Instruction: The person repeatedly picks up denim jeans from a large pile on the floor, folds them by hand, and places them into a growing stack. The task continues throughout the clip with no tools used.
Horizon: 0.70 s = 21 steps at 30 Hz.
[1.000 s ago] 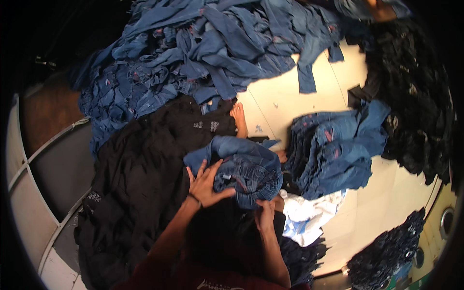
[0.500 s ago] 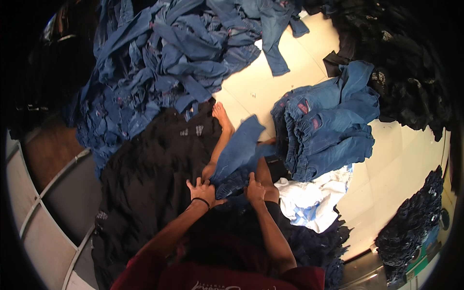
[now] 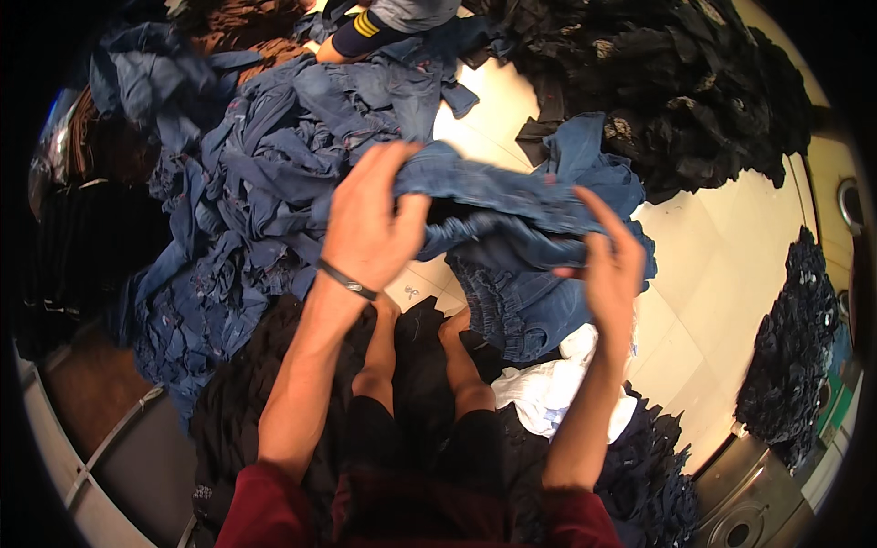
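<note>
A pair of blue jeans with a gathered elastic waist hangs raised in front of me, its waistband spread between my hands. My left hand grips the waist's left end, thumb inward, a dark band on that wrist. At the other end my right hand holds the waist edge between thumb and fingers, a little blurred. Behind and below the raised pair lies a stack of folded blue jeans, their elastic waists turned toward me and partly covered.
Loose blue jeans heap up at far left. Black garments pile at far right; black cloth lies beside my legs. A white cloth sits by my right knee. Another person's sleeve shows at the top. Tiled floor spreads right.
Both hands have risen and moved forward from my lap, lifting the jeans and stretching the waist sideways. My view has shifted, and another person now shows at the top.
</note>
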Motion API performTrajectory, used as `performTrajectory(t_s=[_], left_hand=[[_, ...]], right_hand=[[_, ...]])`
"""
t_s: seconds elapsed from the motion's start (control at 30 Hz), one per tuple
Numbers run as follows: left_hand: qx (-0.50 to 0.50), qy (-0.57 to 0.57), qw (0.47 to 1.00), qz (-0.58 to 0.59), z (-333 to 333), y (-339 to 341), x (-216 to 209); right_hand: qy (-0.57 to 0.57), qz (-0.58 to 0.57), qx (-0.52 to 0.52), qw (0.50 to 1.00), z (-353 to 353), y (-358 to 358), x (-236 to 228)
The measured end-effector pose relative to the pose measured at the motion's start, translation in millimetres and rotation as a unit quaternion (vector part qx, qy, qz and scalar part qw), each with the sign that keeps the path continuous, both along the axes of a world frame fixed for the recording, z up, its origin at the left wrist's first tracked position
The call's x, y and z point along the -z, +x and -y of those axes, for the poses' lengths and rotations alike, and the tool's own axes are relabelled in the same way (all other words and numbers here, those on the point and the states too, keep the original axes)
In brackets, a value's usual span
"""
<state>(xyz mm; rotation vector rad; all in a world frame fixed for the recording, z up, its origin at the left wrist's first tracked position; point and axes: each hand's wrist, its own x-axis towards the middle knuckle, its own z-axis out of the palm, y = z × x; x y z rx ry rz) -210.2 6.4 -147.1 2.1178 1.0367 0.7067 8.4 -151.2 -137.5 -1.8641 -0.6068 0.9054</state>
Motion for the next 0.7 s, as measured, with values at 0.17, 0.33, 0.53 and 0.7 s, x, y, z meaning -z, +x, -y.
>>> performTrajectory(t_s=[0.17,0.33,0.53,0.7], left_hand=[[0.098,0.115,0.978,0.144,34,89,-59],[0.146,0.124,0.973,0.132,61,127,-15],[0.276,0.144,0.95,-0.02,106,148,160],[0.242,-0.091,0.952,-0.162,151,0,273]], right_hand=[[-0.013,0.23,0.106,0.967,73,32,-85],[-0.056,0.343,0.146,0.926,130,27,-68],[-0.244,0.343,0.082,0.904,186,-17,97],[-0.45,0.076,-0.109,0.883,227,-117,222]])
